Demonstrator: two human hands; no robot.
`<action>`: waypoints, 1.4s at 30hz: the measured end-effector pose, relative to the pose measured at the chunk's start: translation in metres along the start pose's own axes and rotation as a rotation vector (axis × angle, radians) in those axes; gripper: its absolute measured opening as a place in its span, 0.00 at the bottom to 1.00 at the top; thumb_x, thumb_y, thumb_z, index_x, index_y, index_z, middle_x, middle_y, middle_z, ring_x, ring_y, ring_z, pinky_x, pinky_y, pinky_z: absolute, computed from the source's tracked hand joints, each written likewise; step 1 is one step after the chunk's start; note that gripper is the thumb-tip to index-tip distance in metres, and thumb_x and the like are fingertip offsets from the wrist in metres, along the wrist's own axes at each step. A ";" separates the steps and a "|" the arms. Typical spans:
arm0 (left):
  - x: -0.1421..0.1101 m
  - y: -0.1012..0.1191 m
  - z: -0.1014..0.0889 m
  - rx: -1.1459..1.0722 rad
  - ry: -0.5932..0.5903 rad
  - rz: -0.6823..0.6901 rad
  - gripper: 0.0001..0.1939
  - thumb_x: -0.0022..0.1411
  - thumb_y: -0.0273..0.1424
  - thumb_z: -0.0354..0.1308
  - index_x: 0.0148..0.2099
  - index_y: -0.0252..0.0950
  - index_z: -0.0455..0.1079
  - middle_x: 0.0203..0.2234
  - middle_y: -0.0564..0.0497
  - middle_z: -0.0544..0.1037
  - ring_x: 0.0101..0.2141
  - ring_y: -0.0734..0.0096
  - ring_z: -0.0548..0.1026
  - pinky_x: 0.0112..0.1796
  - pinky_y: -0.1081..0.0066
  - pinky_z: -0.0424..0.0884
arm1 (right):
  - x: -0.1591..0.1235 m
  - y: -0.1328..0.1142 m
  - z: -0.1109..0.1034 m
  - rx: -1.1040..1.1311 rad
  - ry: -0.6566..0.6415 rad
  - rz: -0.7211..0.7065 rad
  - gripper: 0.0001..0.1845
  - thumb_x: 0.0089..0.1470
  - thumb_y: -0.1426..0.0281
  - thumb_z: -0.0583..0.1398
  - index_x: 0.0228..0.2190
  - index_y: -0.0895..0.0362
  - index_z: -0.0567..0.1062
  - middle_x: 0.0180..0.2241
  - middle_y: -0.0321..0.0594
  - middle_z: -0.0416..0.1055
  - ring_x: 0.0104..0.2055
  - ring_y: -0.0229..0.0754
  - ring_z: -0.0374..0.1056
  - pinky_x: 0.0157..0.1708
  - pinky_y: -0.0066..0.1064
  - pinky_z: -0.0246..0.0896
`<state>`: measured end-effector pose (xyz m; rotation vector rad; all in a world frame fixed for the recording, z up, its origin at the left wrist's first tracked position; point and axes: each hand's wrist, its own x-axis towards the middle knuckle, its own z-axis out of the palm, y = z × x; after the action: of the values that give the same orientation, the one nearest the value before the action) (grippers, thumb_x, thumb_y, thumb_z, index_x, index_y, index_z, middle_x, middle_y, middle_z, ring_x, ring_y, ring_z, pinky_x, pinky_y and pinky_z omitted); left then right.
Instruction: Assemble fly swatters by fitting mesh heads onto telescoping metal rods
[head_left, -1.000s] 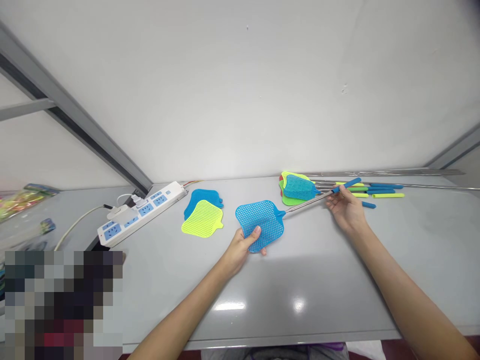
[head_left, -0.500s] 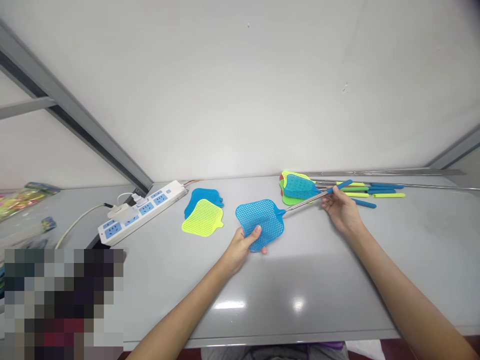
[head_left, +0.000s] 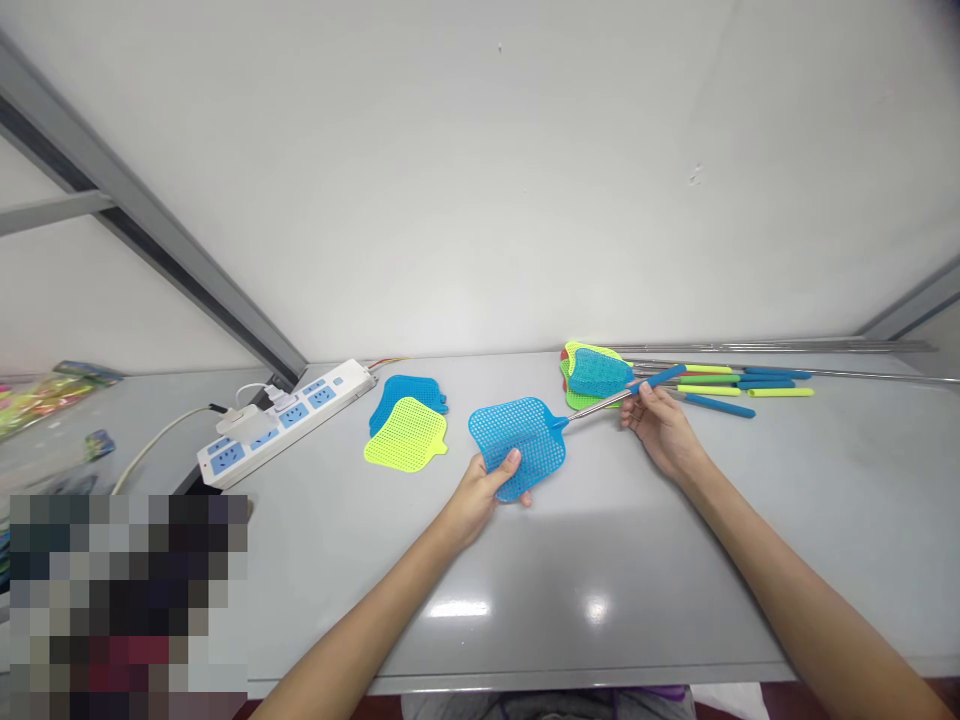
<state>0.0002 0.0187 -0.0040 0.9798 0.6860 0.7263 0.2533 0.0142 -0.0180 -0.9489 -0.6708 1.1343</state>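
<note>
A blue fly swatter with a perforated head, a metal rod and a blue handle lies across both hands above the table. My left hand is closed on the lower left edge of its head, thumb on top. My right hand pinches the rod where it meets the blue handle sleeve. Behind it is a pile of swatters with blue, yellow and green heads. Loose blue and yellow-green swatter heads lie left of my left hand.
Several coloured handles and metal rods lie at the back right. A white power strip with plugs and cables stands at the left. Packaged items are at the far left edge, above a pixelated area.
My right hand has moved left along the rod toward the swatter head, and the blue handle sleeve has shifted the same way. My left hand stays almost still.
</note>
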 end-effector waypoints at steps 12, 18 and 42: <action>0.000 0.000 0.000 0.002 -0.038 -0.002 0.15 0.54 0.38 0.54 0.38 0.30 0.67 0.30 0.47 0.73 0.20 0.78 0.69 0.27 0.73 0.66 | -0.005 -0.005 0.007 0.050 0.026 0.004 0.12 0.44 0.63 0.59 0.32 0.56 0.70 0.23 0.36 0.66 0.24 0.33 0.62 0.21 0.24 0.60; -0.001 -0.002 -0.001 0.068 -0.058 0.010 0.17 0.55 0.38 0.52 0.42 0.31 0.65 0.31 0.46 0.73 0.20 0.78 0.69 0.27 0.73 0.66 | 0.003 -0.018 -0.006 0.415 0.137 0.049 0.15 0.47 0.61 0.55 0.34 0.59 0.68 0.31 0.42 0.67 0.34 0.38 0.65 0.33 0.31 0.65; -0.018 -0.008 0.024 0.380 0.075 -0.055 0.20 0.50 0.41 0.55 0.41 0.32 0.65 0.25 0.51 0.71 0.21 0.75 0.70 0.22 0.72 0.69 | 0.002 -0.013 -0.029 1.061 -0.045 0.106 0.15 0.43 0.75 0.52 0.16 0.56 0.48 0.13 0.27 0.45 0.15 0.32 0.41 0.17 0.27 0.48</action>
<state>0.0105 -0.0100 0.0012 1.2783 0.9350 0.5972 0.2843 0.0061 -0.0201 -0.0462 0.0105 1.3676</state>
